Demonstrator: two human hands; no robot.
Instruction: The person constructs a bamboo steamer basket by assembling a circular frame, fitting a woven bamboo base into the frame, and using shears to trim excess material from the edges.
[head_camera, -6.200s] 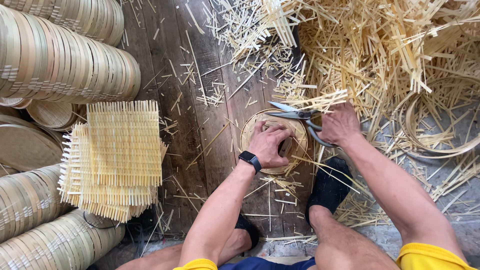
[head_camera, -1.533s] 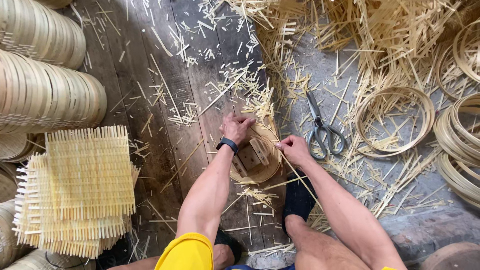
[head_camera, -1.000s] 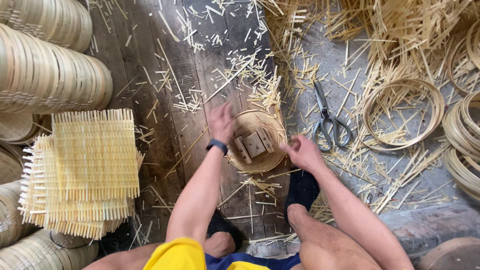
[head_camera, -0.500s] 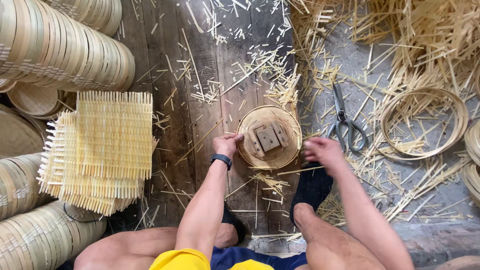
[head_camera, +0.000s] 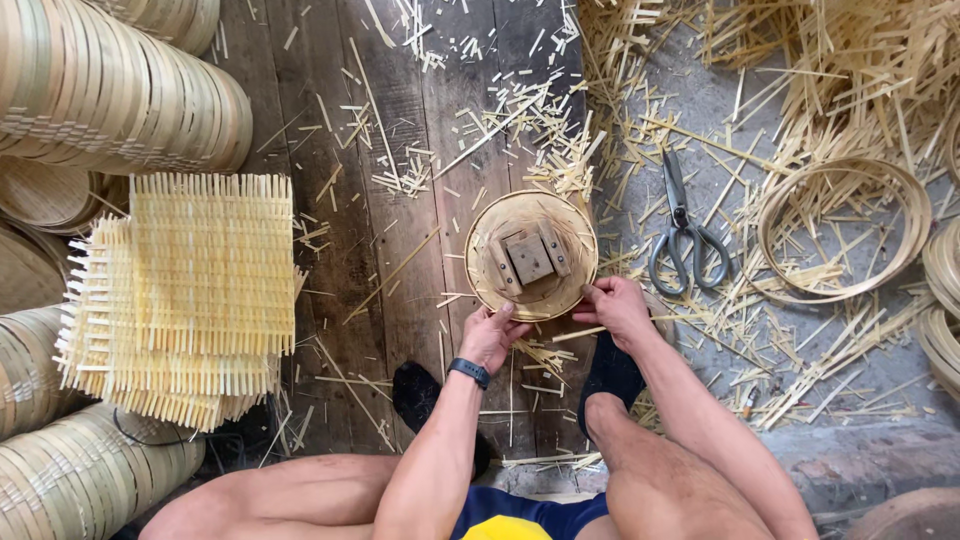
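A round bamboo tray lies on the wooden floor with a small wooden block form set in its middle. My left hand rests at the tray's near left rim, fingers curled against the edge. My right hand grips the near right rim with thumb and fingers. Both hands touch the tray. A black band is on my left wrist. Metal scissors lie on the floor just right of the tray, untouched.
A stack of square woven bamboo mats lies at the left. Rolls of finished round trays line the far left. Loose bamboo hoops and heaps of bamboo splinters cover the right side. My feet in dark socks sit below the tray.
The scissors were put down on the right. The tray was turned over with the wooden block now showing inside it, and both hands shifted to its near rim.
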